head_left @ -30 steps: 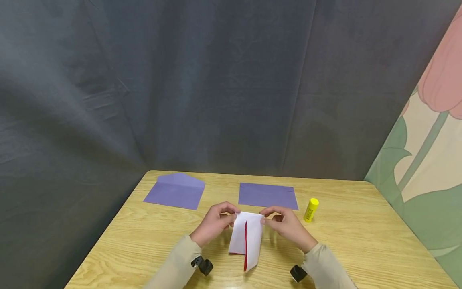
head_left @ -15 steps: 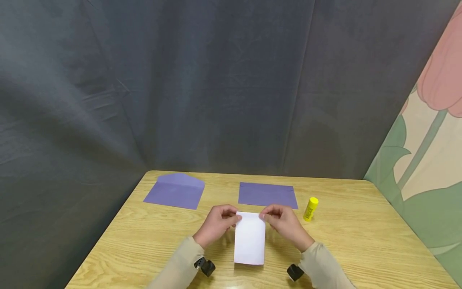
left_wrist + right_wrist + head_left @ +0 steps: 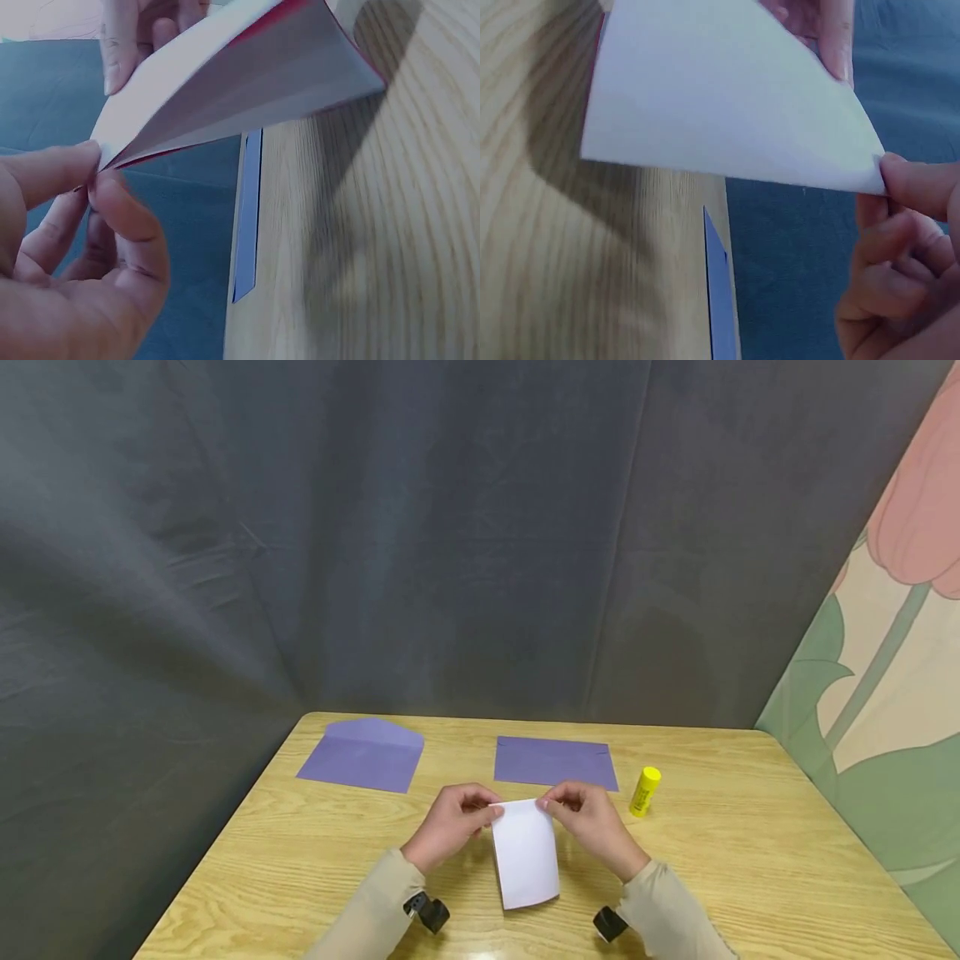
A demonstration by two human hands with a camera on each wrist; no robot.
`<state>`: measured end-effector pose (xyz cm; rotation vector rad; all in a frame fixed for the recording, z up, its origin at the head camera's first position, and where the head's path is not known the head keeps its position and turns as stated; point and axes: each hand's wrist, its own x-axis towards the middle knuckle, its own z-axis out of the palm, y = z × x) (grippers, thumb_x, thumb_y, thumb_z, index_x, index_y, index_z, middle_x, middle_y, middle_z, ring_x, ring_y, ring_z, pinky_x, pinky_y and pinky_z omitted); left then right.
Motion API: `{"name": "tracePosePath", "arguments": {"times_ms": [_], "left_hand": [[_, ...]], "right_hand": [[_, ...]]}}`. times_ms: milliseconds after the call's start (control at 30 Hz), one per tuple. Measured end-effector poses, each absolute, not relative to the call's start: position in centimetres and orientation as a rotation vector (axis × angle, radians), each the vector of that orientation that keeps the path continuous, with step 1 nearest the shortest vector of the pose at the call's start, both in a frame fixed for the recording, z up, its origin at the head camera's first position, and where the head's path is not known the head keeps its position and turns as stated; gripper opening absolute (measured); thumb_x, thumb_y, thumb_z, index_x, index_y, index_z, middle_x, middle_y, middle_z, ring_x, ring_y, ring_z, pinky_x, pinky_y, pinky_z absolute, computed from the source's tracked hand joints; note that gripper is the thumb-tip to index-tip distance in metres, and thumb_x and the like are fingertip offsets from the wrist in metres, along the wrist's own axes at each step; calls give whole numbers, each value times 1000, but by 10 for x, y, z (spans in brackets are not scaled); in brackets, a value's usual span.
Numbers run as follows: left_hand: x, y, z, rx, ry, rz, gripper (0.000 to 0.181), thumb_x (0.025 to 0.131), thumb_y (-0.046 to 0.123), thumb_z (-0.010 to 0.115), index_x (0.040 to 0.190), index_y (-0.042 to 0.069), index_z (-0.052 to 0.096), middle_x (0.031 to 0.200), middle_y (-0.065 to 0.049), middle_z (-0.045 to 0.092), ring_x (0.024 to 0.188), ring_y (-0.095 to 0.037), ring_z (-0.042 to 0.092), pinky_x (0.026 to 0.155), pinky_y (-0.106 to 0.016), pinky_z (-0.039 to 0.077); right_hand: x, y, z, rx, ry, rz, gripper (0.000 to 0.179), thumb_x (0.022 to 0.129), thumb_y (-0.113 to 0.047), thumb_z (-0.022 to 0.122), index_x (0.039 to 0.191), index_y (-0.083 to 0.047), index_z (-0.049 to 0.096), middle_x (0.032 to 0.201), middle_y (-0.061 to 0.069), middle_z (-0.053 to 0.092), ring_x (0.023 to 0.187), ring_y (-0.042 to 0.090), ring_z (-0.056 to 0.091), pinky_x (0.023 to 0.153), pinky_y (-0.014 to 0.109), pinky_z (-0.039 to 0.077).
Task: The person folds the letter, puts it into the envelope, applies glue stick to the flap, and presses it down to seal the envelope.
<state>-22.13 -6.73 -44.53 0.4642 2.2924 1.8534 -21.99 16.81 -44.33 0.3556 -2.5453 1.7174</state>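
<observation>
In the head view, a white folded sheet of paper (image 3: 527, 856) hangs between both hands over the near middle of the table. My left hand (image 3: 448, 827) pinches its upper left corner between thumb and fingers. At the upper right corner, my right hand (image 3: 595, 828) pinches it the same way. The left wrist view shows the paper's layers (image 3: 247, 90) parted at the lower end, with red along the edges. A plain white face (image 3: 720, 97) fills much of the right wrist view, slightly bowed, its lower end close over the table.
On the wooden table (image 3: 300, 860), a purple envelope (image 3: 363, 764) with its flap up lies at back left. Another purple envelope (image 3: 555, 762) lies flat behind the hands. A yellow glue stick (image 3: 645, 792) stands to the right. A dark curtain (image 3: 465, 543) hangs behind the table.
A second ago the paper showed a red-edged slit down its front; now a plain white face is up. Since half a second ago its lower end has swung slightly right. Both hands keep their pinch.
</observation>
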Motion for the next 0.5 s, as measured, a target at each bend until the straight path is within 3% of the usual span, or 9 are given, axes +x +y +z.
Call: {"name": "tracePosePath", "arguments": {"times_ms": [233,500], "left_hand": [[-224,-71,-445,488,2293,1833,13,97,20,66,103,11,73,86,-5,64,71,-25,53,60,-32,48],[-228,-68,-448,448,2271,1919,12,99,15,63,102,4,68,88,-5,63,76,-25,56,67,-37,50]], "right_hand": [[-218,164,-439,403,-2493,1577,7,91,-7,72,85,-5,75,75,3,68,59,9,47,51,21,36],[-220,165,-440,329,-2543,1661,13,94,-14,70,94,-3,76,74,3,65,61,9,46,54,21,37]]}}
